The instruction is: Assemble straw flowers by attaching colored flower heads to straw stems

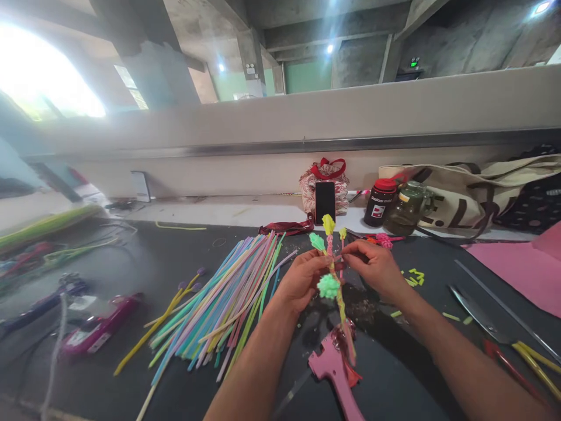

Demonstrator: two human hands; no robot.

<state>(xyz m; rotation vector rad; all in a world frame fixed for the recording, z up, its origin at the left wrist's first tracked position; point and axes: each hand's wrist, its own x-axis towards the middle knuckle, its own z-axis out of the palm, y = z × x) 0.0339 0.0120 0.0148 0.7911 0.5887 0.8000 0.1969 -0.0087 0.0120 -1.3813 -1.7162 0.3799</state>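
My left hand (pixel 302 278) is closed around a pipe cleaner flower stem (pixel 340 304), wrapped in yellow and pink. The stem carries a yellow bud (pixel 328 224) on top, a mint green bud (pixel 317 241) and a round mint green bloom (pixel 328 286). Close on its right, my right hand (pixel 374 266) pinches a thin pink pipe cleaner (pixel 342 270), near a small yellow tip (pixel 342 233). Whether that piece is joined to the main stem is hard to see. Below the hands lies a pink glue gun (pixel 333 371), with the stem's lower end over its nozzle area.
Left of my hands spreads a pile of pastel pipe cleaners (pixel 228 298). A magenta glue gun (pixel 103 324) lies farther left. On the right are scissors (pixel 480 316), green snippets (pixel 414 278) and pink sheet (pixel 521 269). Behind stand a phone (pixel 325 202), bottle (pixel 380 202) and jug (pixel 405 210).
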